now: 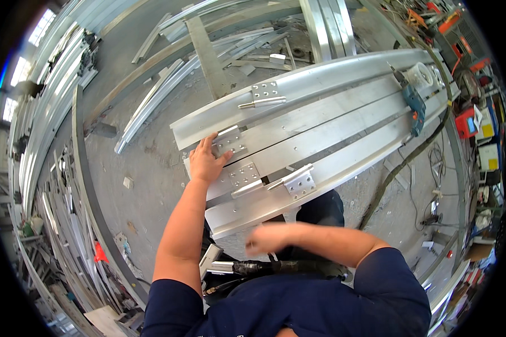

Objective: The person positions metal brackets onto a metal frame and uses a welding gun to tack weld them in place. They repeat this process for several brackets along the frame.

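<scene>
Long silvery metal profiles point(331, 106) lie side by side before me. Hinge plates with drilled holes and round barrels sit near their left ends. My left hand point(206, 160) rests with fingers spread on one hinge plate point(234, 144) and the profile beneath it. Beside it lies another hinge plate point(244, 175); a third point(299, 182) is on the nearest profile, and a further one point(264, 91) on the farthest. My right hand point(270, 238) is in front of my body, just off the nearest profile. Motion smears its fingers, hiding whether they hold anything.
A teal power drill point(415, 106) and a white roll point(419, 76) lie on the profiles' right end. A thick dark hose point(399, 168) runs past on the right. Metal offcuts point(157, 104) are strewn on the floor; stacked bars point(45, 129) stand at left.
</scene>
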The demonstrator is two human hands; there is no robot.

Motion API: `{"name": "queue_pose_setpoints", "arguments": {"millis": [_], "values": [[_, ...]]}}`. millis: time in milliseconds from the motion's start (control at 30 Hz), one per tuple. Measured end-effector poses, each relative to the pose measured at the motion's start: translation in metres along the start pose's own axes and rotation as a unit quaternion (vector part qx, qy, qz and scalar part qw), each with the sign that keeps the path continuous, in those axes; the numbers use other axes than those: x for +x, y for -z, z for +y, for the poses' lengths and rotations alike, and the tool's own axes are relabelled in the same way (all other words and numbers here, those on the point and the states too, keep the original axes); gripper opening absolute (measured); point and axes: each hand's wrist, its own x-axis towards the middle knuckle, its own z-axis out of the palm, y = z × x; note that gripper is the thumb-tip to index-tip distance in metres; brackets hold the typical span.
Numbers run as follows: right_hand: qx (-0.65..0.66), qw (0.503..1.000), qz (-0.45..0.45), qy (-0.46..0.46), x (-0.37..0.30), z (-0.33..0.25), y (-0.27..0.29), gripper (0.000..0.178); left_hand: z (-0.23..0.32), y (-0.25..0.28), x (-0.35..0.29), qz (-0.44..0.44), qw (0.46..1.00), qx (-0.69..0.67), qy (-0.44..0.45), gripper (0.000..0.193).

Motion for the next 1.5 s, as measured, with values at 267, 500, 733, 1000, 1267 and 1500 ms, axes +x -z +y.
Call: {"name": "queue_pose_setpoints", "arguments": {"millis": [267, 500, 733, 1000, 1267, 1500], "values": [[0.407, 0.900, -0.155, -0.008, 0.098, 0.000, -0.074, 0.052, 0.001, 0.000, 0.005, -0.051, 0.996, 0.017, 0.066, 0.071], [0.565, 0.810, -0.153, -0.041, 0.053, -0.013, -0.055, 0.053, -0.010, -0.005, 0.010, -0.049, 0.998, 0.015, 0.043, 0.075], [0.623, 0.771, 0.124, -0.046, -0.125, -0.001, -0.045, 0.051, -0.008, 0.000, 0.003, -0.046, 0.997, 0.015, 0.052, 0.073], [0.520, 0.719, 0.459, -0.037, -0.210, -0.015, 0.011, 0.057, 0.001, 0.008, 0.000, -0.047, 0.997, 0.015, 0.063, 0.072], [0.489, 0.708, 0.504, -0.071, -0.163, -0.009, 0.104, 0.050, 0.003, 0.012, 0.003, -0.060, 0.997, 0.009, 0.045, 0.071], [0.503, 0.718, 0.474, -0.077, -0.130, -0.009, 0.118, 0.053, 0.000, 0.013, 0.001, -0.062, 0.997, 0.014, 0.045, 0.069]]}}
